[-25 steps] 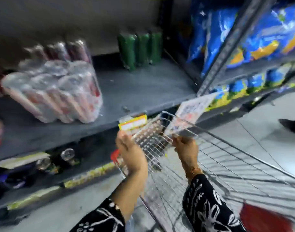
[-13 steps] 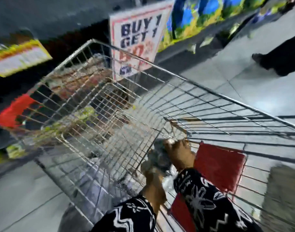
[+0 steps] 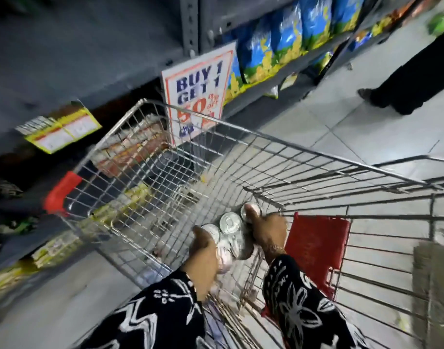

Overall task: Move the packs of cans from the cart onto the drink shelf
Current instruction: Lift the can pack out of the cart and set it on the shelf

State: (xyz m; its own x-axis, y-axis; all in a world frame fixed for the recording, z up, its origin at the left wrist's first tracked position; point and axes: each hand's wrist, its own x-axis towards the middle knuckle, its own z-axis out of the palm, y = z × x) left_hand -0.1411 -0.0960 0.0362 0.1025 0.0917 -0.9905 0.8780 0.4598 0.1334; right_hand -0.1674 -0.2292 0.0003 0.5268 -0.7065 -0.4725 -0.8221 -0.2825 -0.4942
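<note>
A shrink-wrapped pack of cans point(image 3: 229, 231) with silver tops sits inside the wire cart point(image 3: 241, 157), near its handle end. My left hand point(image 3: 203, 250) grips the pack's left side and my right hand point(image 3: 266, 231) grips its right side, thumb over a can top. The pack's lower part is hidden by my hands and by the cart's wires. The grey drink shelf point(image 3: 64, 54) runs along the upper left, its top board bare where I see it.
A "BUY 1 GET 1" sign point(image 3: 198, 94) hangs off the shelf beside the cart's far end. Blue and yellow snack bags point(image 3: 278, 46) fill the shelves to the right. A person's dark-clothed leg point(image 3: 412, 79) stands in the aisle, upper right. The red child-seat flap point(image 3: 319, 248) is by my right hand.
My hands left the cart's front rim and went down into the cart, where they closed on the pack of cans. My view swung from the shelf down to the cart.
</note>
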